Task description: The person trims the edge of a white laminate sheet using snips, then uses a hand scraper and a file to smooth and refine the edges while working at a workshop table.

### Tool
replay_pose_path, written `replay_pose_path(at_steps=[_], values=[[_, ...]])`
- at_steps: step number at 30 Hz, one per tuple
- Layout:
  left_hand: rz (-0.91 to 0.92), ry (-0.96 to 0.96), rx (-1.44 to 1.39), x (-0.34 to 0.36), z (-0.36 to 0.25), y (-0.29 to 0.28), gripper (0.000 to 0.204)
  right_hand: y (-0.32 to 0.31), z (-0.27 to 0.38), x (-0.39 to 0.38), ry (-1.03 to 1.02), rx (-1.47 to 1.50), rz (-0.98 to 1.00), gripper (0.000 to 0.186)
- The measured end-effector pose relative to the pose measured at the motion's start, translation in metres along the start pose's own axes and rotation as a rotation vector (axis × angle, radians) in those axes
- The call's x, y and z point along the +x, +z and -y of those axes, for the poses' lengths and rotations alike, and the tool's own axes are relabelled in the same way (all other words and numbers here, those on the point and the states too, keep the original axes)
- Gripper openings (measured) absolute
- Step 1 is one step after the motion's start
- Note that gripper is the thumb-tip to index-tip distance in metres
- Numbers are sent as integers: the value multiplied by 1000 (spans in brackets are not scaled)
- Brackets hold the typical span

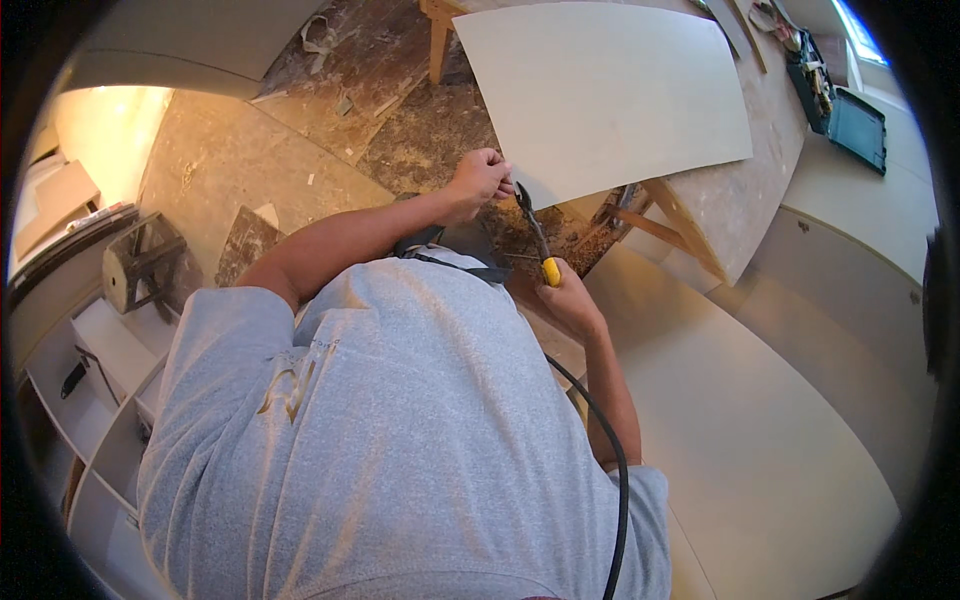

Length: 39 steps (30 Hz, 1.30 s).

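Observation:
A large white panel (610, 95) lies on a wooden worktable (760, 200). My left hand (480, 183) is closed in a pinch at the panel's lower left corner; what it holds there is too small to make out. My right hand (570, 300) grips the yellow handle of a long, dark tool (541, 240), whose dark head is beside my left fingertips at that corner. A black hose (608, 430) curves from near my right hand down past my body to the lower edge.
White panels (740, 440) stand or lie at the right. A teal toolbox (855, 130) is at upper right. A wooden stool (140, 260) and white cabinet boxes (110, 350) are at left. The dusty floor (230, 160) has scraps and sawdust on it.

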State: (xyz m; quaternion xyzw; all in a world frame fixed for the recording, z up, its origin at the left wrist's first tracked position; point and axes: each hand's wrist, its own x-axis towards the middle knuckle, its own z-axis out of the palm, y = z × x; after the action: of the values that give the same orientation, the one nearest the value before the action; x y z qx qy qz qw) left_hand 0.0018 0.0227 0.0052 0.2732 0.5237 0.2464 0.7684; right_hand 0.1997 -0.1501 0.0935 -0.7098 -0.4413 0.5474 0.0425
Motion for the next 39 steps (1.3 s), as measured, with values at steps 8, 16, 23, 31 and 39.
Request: replay_pose_path(at_steps=[8, 16, 23, 31, 39], values=[[7, 14, -14, 2, 2, -2, 16, 10, 9, -6, 26, -47, -90, 31], [29, -8, -47, 4, 2, -4, 15, 10, 11, -6, 19, -72, -97, 25], [36, -80, -15, -8, -3, -4, 20, 3, 16, -7, -99, -250, -138, 30], [362, -296, 28, -40, 2, 9, 37, -8, 35, -11, 25, -205, -79, 29], [307, -282, 33, -34, -5, 7, 28, -12, 45, -4, 155, -14, 25, 26]])
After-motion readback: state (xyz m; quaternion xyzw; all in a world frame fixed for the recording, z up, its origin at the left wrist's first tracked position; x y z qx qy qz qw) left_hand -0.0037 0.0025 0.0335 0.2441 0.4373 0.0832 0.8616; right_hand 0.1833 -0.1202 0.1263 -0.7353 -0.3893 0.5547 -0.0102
